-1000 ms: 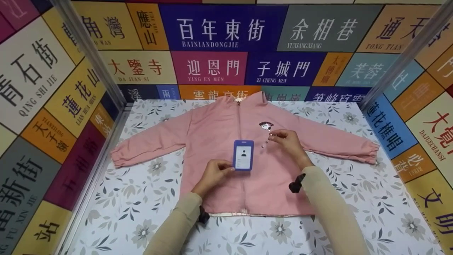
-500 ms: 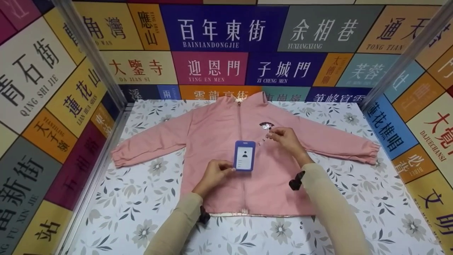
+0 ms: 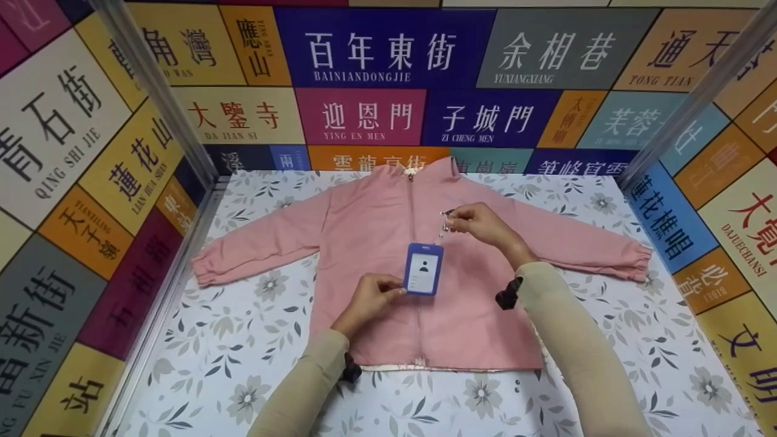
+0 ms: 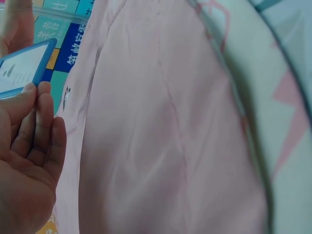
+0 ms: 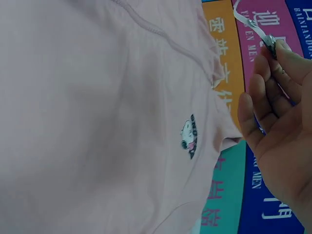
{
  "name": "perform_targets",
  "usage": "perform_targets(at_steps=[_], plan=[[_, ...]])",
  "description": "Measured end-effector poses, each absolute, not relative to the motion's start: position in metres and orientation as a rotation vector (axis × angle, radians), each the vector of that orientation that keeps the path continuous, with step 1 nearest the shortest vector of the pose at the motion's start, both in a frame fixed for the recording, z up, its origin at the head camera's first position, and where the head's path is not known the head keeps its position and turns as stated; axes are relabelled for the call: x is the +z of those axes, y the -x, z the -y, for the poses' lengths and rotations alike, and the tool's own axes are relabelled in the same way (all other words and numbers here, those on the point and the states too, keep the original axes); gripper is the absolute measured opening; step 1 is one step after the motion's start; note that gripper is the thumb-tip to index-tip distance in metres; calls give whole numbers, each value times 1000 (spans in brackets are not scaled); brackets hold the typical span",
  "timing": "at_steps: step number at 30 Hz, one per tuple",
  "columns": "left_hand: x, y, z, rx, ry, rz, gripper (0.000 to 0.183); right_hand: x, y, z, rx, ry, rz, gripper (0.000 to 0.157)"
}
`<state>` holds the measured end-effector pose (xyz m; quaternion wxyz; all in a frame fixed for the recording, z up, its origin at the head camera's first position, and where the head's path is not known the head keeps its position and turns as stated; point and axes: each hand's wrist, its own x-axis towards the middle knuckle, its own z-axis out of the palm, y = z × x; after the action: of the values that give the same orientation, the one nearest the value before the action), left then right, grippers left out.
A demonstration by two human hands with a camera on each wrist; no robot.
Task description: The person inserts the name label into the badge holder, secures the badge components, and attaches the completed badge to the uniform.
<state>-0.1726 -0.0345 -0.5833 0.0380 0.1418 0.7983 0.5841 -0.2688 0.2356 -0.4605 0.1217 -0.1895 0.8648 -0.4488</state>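
Observation:
A blue-framed ID badge point(image 3: 424, 270) with a white card is held up over a pink jacket point(image 3: 364, 230). My left hand point(image 3: 375, 298) pinches the badge's lower left corner between thumb and fingers, as the left wrist view also shows on the badge's blue edge point(image 4: 36, 70). From the badge's top runs a short clear strap point(image 5: 253, 24) with metal snaps. At its far end my right hand point(image 3: 482, 224) pinches a small metal clip point(image 5: 269, 46). In the right wrist view a small cartoon print point(image 5: 189, 136) shows on the jacket's chest.
The zipped jacket lies flat, sleeves point(image 3: 261, 240) spread, on a white floral-patterned table point(image 3: 243, 364). Colourful sign-covered panels point(image 3: 364, 115) stand behind and at both sides, with metal posts point(image 3: 164, 91) at the corners.
My right hand has moved up and left with the clip, now covering the print, and the strap stands more upright. The badge has shifted slightly right and tilted; my left hand keeps its hold.

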Motion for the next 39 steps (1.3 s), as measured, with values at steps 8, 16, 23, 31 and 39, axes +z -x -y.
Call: perform_targets(at_steps=[8,16,23,31,39], plan=[[-584,171,34,1780,-460,-2455,13,-477,285,-236,-1291,580,-2446,29],[-584,171,34,1792,-489,-2443,11,-474,282,-232,-1309,663,-2388,25],[-586,170,34,1837,-495,-2423,11,-465,277,-225,-1298,718,-2336,23],[-585,170,34,1825,-475,-2418,11,-458,273,-220,-1346,694,-2250,23],[-582,172,35,1782,-476,-2387,12,-463,268,-218,-1408,685,-2139,26]])
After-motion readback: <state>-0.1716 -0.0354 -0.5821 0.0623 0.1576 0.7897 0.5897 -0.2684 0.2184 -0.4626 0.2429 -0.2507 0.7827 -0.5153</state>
